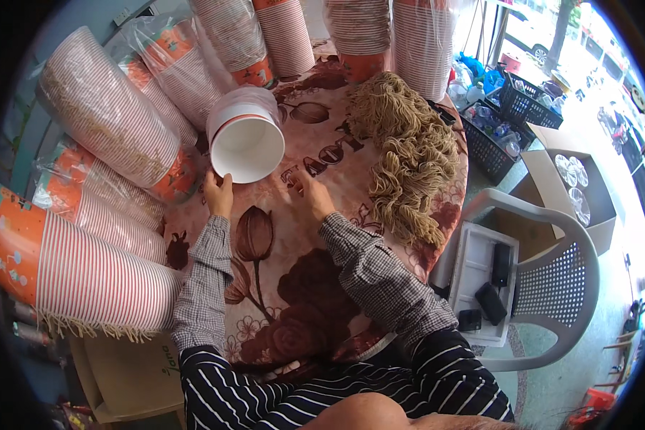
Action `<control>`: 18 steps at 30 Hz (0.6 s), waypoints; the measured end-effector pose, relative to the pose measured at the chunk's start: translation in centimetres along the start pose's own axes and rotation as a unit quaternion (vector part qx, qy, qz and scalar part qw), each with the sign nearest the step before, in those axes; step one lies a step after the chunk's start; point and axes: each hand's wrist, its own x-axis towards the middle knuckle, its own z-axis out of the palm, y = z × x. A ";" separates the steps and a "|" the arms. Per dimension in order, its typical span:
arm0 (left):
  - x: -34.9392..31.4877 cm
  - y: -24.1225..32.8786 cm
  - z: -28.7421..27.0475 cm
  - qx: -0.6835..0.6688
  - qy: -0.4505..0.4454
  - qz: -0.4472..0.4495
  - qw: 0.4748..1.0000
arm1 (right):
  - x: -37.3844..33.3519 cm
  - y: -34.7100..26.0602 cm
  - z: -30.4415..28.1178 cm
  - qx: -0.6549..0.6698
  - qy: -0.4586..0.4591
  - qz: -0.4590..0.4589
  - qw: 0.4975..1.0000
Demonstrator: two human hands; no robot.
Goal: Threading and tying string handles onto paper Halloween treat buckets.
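The left hand (pixel 219 196) touches the near rim of the white tub (pixel 249 149) — whether it grips, I cannot tell — inward of the far-left edge of the table (pixel 301 244). The right hand (pixel 314 196) (fingers loosely bent) is unclenched nearby; tan yarn (pixel 412 161) lies along the right edge.

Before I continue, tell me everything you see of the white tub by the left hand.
The white tub looks like smooth coated paper or plastic, its round, open mouth tipped toward the camera, its inside plain white. An orange-red edge shows behind the upper rim, clear film beyond. It sits over the flowered tablecloth; the left hand touches its lower-left rim.
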 end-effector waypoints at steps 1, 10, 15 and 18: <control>-1.1 0.9 -0.5 0.002 0.002 -0.001 1.000 | -0.1 -0.1 0.0 0.015 0.016 0.005 1.000; -9.1 8.4 -5.2 0.037 -0.035 -0.052 0.997 | 0.8 0.2 -0.9 0.078 -0.029 -0.049 0.995; -12.2 4.1 -9.0 -0.220 0.095 -0.144 0.960 | -0.4 -1.6 0.2 0.213 -0.204 0.041 0.955; -12.3 5.7 -9.1 -0.310 0.109 -0.177 0.928 | -0.5 -0.3 -0.9 -0.049 -0.152 -0.083 0.984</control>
